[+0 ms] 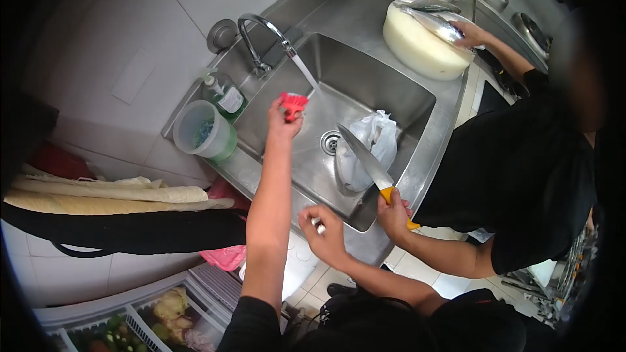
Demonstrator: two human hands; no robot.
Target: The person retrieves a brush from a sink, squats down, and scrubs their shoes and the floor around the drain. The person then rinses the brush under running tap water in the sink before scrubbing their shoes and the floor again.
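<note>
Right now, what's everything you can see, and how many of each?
sink: 1, steel, middle
tap: 1, steel, running, behind sink
plastic bag: 1, white, in sink
knife: 1, yellow handle, co-worker's hand, over sink
fish: 1, silver, on white chopping block
tub: 1, greenish, left of sink
soap bottle: 1, green, behind tub
left hand: holds red brush by the water
right hand: holds small shiny thing, sink's front edge

The sink (404, 101) basin's left half lies open beneath the running tap (261, 32); a white bag (368, 150) and a co-worker's knife (365, 160) crowd the right side by the drain (330, 142).
</note>
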